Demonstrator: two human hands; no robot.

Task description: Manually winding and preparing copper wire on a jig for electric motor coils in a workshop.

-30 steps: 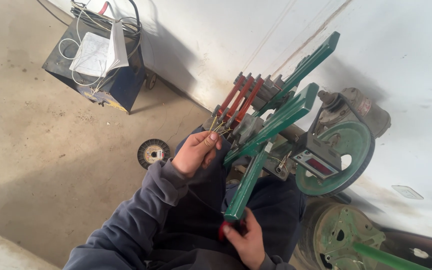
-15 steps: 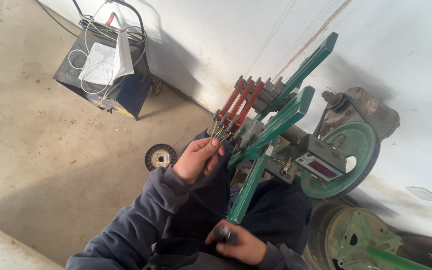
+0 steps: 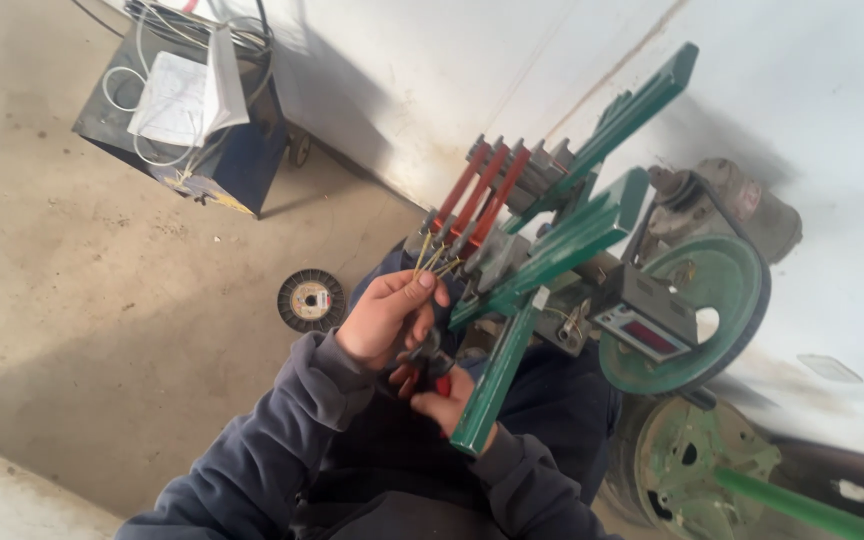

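Beside the green frame, left hand pinching thin wires, right hand gripping red-handled pliers; best kept taut.

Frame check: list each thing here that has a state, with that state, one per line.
Left hand: pinching thin yellowish wire ends.
Right hand: gripping red-handled tool, jaws hidden.
Green-framed machine: tilted in this view.
Green wheel: mounted on machine.
Wire spool: lying flat on floor.

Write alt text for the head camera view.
A person's left hand pinches thin yellowish wires at a green metal-framed machine, while the right hand holds a small red-handled tool just below. A wheeled box stands on the concrete floor.
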